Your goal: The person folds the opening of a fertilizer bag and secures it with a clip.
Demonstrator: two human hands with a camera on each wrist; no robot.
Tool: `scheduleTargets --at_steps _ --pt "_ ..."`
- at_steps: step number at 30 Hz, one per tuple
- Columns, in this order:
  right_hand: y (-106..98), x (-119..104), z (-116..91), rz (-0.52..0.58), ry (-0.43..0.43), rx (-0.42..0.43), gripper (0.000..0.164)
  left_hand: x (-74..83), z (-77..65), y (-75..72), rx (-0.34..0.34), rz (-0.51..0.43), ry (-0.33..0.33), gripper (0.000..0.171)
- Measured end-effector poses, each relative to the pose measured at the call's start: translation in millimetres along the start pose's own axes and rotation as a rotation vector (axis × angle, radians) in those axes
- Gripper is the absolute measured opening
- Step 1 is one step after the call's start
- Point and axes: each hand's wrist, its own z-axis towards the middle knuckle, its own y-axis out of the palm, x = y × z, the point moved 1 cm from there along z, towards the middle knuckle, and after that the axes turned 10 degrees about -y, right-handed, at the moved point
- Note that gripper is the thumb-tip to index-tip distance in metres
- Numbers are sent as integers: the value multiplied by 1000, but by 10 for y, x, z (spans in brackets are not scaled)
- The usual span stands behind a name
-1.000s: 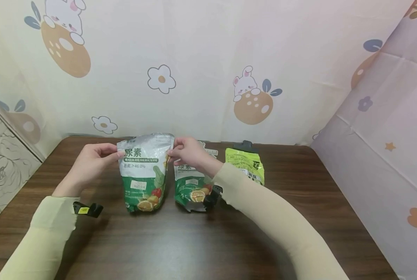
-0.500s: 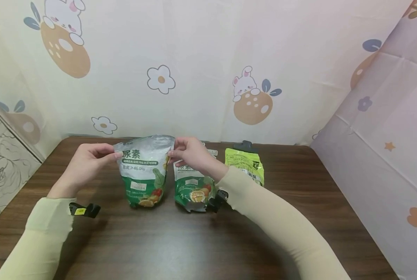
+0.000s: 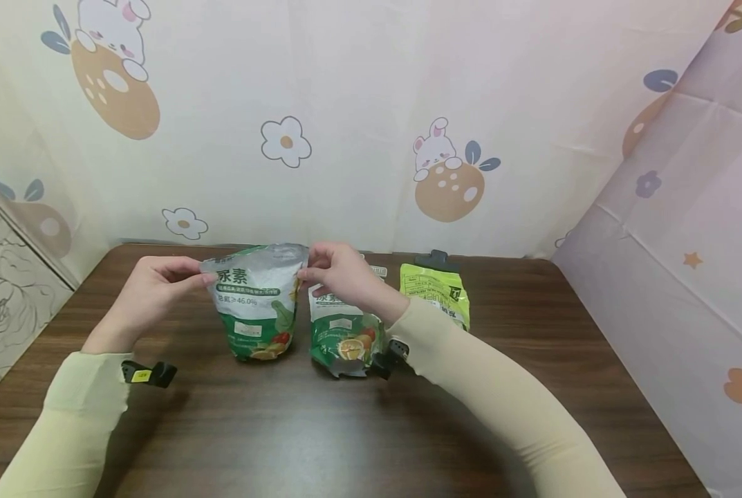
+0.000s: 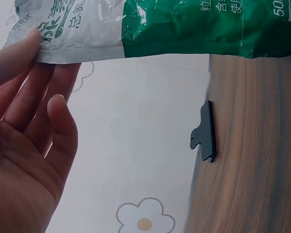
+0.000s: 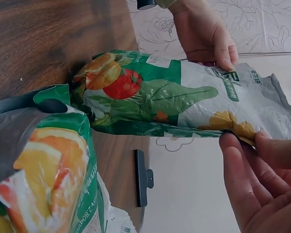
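Observation:
A white-and-green urea fertilizer bag stands at the left of the table's back part, its silver top leaning toward the rear. My left hand pinches its upper left edge between thumb and fingers. On the opposite edge, my right hand pinches the bag just below the top, as the right wrist view shows too. Behind my right hand and forearm stands a second, similar urea bag, partly covered, with a torn-looking grey lower edge. A black clip lies near the table's back edge in the left wrist view.
Right of the two urea bags lies a yellow-green bag, with a black clip behind it. The brown wooden table meets a patterned curtain at the back. Another patterned curtain borders the right side.
The bag's bottom has shifted back, away from me, and its top leans more to the rear. My left hand has moved slightly left; the right hand has barely moved.

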Motion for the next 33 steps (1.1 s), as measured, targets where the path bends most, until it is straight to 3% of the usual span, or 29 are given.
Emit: scheduleTargets --at_steps 6,12,16,24,33 --pt "-18 -34 -27 -107 -44 -39 9 5 7 15 14 -11 4 12" --pt "-29 -147 -45 -358 -174 8 34 -2 16 30 26 -4 10 9" --pt "0 -278 -18 -411 -270 14 32 -18 20 37 30 7 27 7" --pt "154 -494 105 -559 -410 -76 23 -30 -3 36 52 45 69 7" --pt "232 -589 200 -735 -469 -124 21 -22 -4 74 84 5 64 7"
